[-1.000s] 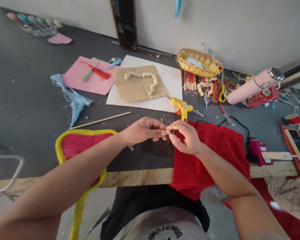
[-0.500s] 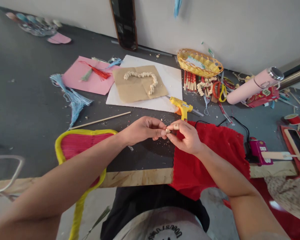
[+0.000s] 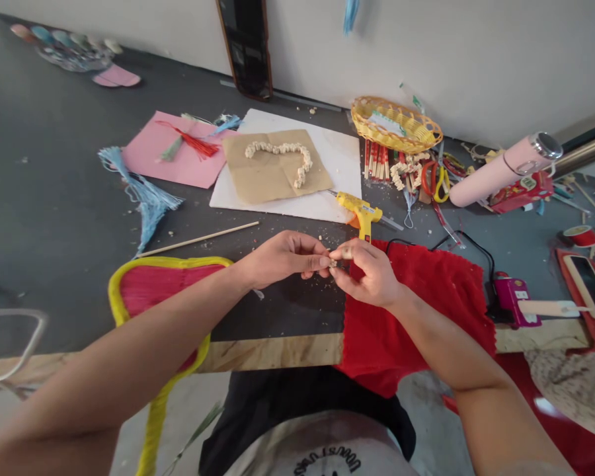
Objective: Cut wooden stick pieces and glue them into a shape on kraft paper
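Note:
My left hand (image 3: 297,256) and my right hand (image 3: 365,270) meet above the near part of the table. Between their fingertips is a small beige knobbly piece (image 3: 333,263), mostly covered by the fingers; both hands pinch it. Just beyond them lies a yellow hot glue gun (image 3: 359,210), its nozzle toward a sheet of brown paper (image 3: 258,182). On that paper a curved row of similar beige pieces (image 3: 282,148) is laid out. A red cloth (image 3: 426,291) lies under my right hand and forearm and hangs over the table edge.
A thin wooden stick (image 3: 203,239), blue tassel (image 3: 149,198) and yellow-rimmed pink fan shape (image 3: 153,287) lie left. A wicker basket (image 3: 396,125), scissors (image 3: 441,184) and pink flask (image 3: 506,168) stand or lie right. A dark phone (image 3: 248,49) leans on the wall. A purple power adapter (image 3: 515,301) sits near the edge.
My fingers have shifted slightly around the small beige piece, which shows a little differently between the fingertips. The things on the table stay where they were.

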Tool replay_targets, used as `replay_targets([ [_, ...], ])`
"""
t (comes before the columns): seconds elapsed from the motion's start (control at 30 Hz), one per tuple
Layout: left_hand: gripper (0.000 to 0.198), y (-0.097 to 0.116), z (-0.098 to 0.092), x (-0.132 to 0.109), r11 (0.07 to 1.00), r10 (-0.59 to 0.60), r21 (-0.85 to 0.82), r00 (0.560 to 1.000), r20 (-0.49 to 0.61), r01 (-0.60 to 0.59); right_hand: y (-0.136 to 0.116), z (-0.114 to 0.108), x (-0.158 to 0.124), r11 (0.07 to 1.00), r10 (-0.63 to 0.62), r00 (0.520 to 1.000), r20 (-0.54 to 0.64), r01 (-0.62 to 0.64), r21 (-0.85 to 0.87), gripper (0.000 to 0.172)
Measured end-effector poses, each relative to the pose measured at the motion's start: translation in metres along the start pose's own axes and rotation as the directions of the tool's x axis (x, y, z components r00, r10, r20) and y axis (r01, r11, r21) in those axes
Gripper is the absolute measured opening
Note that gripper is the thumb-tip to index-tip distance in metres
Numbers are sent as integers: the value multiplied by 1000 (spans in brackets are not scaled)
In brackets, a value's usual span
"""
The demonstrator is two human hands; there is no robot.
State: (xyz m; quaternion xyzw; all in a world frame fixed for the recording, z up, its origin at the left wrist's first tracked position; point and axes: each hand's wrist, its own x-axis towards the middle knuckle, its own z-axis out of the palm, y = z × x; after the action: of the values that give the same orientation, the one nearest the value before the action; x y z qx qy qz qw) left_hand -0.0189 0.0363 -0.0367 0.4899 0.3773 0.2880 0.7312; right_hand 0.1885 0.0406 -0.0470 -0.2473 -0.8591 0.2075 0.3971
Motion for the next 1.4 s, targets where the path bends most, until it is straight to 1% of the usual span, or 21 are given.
replay_targets([
  [0.13,24,0,1,-1,1000,-1,18,1000,4,1,0,0,0,1000,-16,1000,-16,16,-8,19],
  [0.33,21,0,1,-1,1000,0,26,1000,-2,0,0,0,-1,1000,-4,1000,0,4,-4,19],
  [0.7,26,-2,0,-1,1000,1,5,1000,-12,-1,0,0,-1,999,-22,1000,6,22,-35,18],
  [0.83,27,-1,0,0,1000,6,17,1000,-1,-6,0,0,-1,999,-10,1000,9,10,-42,16],
  [0.93,26,0,0,-1,999,1,48,1000,2,-1,2,0,-2,999,-14,1000,16,15,-46,18],
  [1.03,26,1,1,-1,999,-3,51,1000,-2,3,2,1,-3,1000,-13,1000,-9,13,-23,21],
  [1.3,26,2,3,-1,999,-28,39,999,-35,29,0,1,-2,999,37,999,-15,-37,-1,11],
  [1.4,26,0,3,0,998,-32,46,999,-43,34,0,1,-1,999,33,999,-13,-33,-4,10],
])
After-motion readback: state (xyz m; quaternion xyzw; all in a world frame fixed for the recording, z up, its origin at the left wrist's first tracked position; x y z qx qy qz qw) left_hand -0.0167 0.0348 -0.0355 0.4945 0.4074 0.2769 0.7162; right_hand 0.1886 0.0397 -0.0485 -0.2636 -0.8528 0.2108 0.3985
